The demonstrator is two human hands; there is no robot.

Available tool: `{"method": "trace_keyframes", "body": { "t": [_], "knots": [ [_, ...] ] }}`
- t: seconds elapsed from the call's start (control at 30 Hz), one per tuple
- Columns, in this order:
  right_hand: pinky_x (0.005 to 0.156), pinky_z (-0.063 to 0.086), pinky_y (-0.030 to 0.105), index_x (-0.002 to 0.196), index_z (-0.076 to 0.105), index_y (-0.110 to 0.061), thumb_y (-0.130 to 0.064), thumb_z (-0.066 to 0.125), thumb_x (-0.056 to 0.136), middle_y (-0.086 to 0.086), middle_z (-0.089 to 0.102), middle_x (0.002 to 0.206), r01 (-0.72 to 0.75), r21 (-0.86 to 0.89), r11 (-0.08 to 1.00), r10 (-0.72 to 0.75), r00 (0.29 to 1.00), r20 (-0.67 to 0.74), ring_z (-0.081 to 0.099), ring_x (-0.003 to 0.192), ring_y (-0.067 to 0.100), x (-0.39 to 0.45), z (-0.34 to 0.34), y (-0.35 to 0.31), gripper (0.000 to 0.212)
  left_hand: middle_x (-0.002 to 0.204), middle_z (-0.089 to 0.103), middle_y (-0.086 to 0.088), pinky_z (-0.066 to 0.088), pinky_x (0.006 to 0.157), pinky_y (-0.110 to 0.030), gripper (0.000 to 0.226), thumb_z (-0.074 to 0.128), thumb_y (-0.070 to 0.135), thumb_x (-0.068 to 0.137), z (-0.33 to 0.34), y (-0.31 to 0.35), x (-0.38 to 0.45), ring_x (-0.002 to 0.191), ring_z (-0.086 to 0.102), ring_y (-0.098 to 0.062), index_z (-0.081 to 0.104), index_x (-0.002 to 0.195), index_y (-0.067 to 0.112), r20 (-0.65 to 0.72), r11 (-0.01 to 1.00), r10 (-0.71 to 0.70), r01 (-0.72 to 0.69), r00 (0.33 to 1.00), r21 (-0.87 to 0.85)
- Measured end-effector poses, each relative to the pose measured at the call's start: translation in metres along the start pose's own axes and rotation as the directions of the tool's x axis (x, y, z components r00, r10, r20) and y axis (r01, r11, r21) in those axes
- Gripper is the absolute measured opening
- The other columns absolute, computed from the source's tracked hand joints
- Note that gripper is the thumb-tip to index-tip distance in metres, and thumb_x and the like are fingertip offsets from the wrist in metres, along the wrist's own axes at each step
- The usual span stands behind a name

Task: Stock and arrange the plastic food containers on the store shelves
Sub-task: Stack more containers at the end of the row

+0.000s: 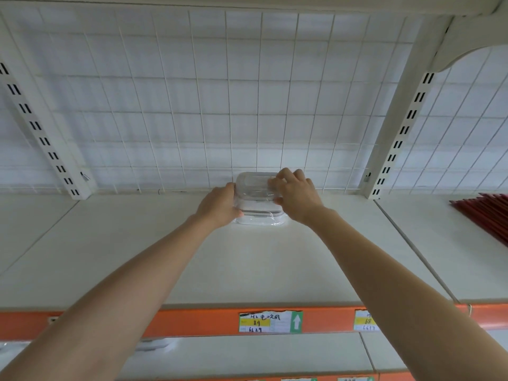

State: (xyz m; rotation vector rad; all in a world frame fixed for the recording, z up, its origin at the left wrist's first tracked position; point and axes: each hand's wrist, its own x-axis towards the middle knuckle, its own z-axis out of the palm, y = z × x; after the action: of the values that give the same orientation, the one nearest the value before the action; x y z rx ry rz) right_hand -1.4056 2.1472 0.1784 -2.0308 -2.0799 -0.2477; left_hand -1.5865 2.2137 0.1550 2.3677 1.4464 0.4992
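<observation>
Two hands, left hand (220, 206) and right hand (295, 195), clasp the clear rectangular plastic container stack (258, 200) against the white wire grid (192, 105); slippery wrap could slide, toppling it.

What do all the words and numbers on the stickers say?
"89" and "6429", under handwriting starting "H2" that is partly unreadable: middle price tag on the orange shelf edge.
"68", then a number too cut off to read: right price tag.
Lower tags: too cut off to read.
</observation>
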Motion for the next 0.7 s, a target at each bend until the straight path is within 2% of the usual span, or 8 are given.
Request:
{"method": "trace_keyframes", "body": {
  "t": [0.1,0.2,0.3,0.4,0.53,0.6,0.7],
  "knots": [
    [0.09,0.029,0.034,0.128,0.045,-0.017,-0.019,0.049,0.094,0.001,0.041,0.128,0.031,-0.089,0.996,-0.037,0.997,-0.061,0.036,0.113,0.026,-0.003,0.006,-0.003,0.034,0.116,0.059,-0.008,0.046,0.081,-0.036,0.049,0.069,0.028,0.081,-0.001,0.0,-0.011,0.107,0.055,-0.031,0.048,0.121,0.009,-0.02,0.993,0.0,0.002,1.0,0.117],
    [0.092,0.029,0.035,0.128,0.046,-0.017,-0.017,0.048,0.092,0.001,0.041,0.128,0.026,-0.07,0.997,-0.03,0.998,-0.052,0.036,0.115,0.025,-0.001,0.003,-0.003,0.036,0.121,0.056,-0.007,0.046,0.088,-0.038,0.051,0.066,0.038,0.083,-0.006,-0.007,-0.027,0.112,0.054,-0.029,0.049,0.123,0.011,-0.001,0.984,-0.048,0.048,0.999,0.169],
    [0.093,0.028,0.035,0.132,0.045,-0.015,-0.016,0.048,0.09,0.003,0.04,0.132,0.037,-0.029,0.999,-0.038,0.998,-0.051,0.034,0.118,0.024,-0.005,-0.006,-0.013,0.041,0.123,0.055,-0.006,0.043,0.091,-0.034,0.041,0.059,0.036,0.089,-0.014,-0.016,-0.047,0.115,0.051,-0.026,0.051,0.123,0.013,0.01,0.972,-0.076,0.072,0.997,0.226],
    [0.097,0.031,0.034,0.134,0.044,-0.013,-0.017,0.049,0.091,0.005,0.041,0.132,0.169,0.031,0.985,-0.167,0.984,-0.066,0.035,0.12,0.025,-0.019,-0.015,-0.029,0.043,0.121,0.054,-0.006,0.041,0.092,-0.033,0.033,0.056,0.031,0.091,-0.027,-0.023,-0.062,0.115,0.05,-0.025,0.053,0.119,0.013,0.06,0.952,-0.058,0.037,0.997,0.303],
    [0.096,0.041,0.035,0.136,0.043,-0.013,-0.021,0.047,0.095,0.004,0.044,0.134,0.352,0.125,0.927,-0.363,0.929,0.076,0.04,0.123,0.023,-0.037,-0.021,-0.062,0.042,0.121,0.048,-0.006,0.042,0.089,-0.033,0.035,0.052,0.032,0.092,-0.042,-0.027,-0.087,0.112,0.05,-0.025,0.05,0.122,0.014,0.175,0.908,-0.018,-0.057,0.984,0.415],
    [0.096,0.042,0.038,0.137,0.04,-0.014,-0.025,0.047,0.096,0.004,0.043,0.136,0.38,0.099,0.92,-0.392,0.905,0.164,0.04,0.124,0.023,-0.044,-0.018,-0.084,0.043,0.122,0.046,-0.006,0.043,0.085,-0.033,0.036,0.05,0.034,0.093,-0.047,-0.031,-0.105,0.111,0.049,-0.024,0.049,0.123,0.014,0.207,0.873,-0.004,-0.098,0.978,0.479],
    [0.097,0.039,0.037,0.136,0.041,-0.014,-0.027,0.046,0.096,0.005,0.045,0.135,0.402,0.077,0.912,-0.409,0.89,0.202,0.041,0.125,0.024,-0.051,-0.014,-0.125,0.043,0.122,0.047,-0.006,0.045,0.085,-0.035,0.034,0.048,0.032,0.093,-0.059,-0.05,-0.141,0.111,0.049,-0.025,0.049,0.121,0.013,0.179,0.853,0.004,-0.096,0.984,0.513]
  ]
}}
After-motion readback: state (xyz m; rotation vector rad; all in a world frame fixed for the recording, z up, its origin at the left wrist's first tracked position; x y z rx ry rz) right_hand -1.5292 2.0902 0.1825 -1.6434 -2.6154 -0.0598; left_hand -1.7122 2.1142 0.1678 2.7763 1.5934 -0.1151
